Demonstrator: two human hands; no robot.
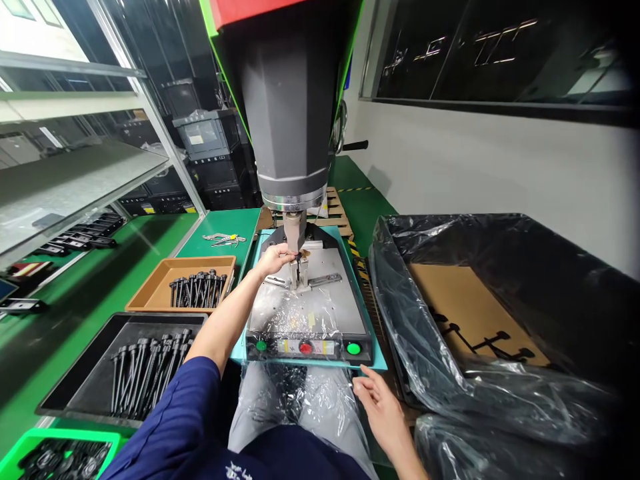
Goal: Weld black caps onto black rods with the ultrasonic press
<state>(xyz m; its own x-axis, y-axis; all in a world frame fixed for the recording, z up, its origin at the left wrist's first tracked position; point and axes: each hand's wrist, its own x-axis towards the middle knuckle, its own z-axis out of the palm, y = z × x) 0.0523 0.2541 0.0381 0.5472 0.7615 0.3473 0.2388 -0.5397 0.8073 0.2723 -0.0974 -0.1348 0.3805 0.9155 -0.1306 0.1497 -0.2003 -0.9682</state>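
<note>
"What's the piece like?"
"A slim black rod [299, 271] with a wider dark head."
"How does it stand?"
"Upright, head at twelve o'clock and shaft towards six, between pale metal posts [306, 272]; the left fingers [283, 255] at nine o'clock touch its head."
"And its lower end?"
"Too small to tell."

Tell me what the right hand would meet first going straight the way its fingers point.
The right hand would probably meet the near edge of the teal board, just short of the right green button; depth is unclear.
</note>
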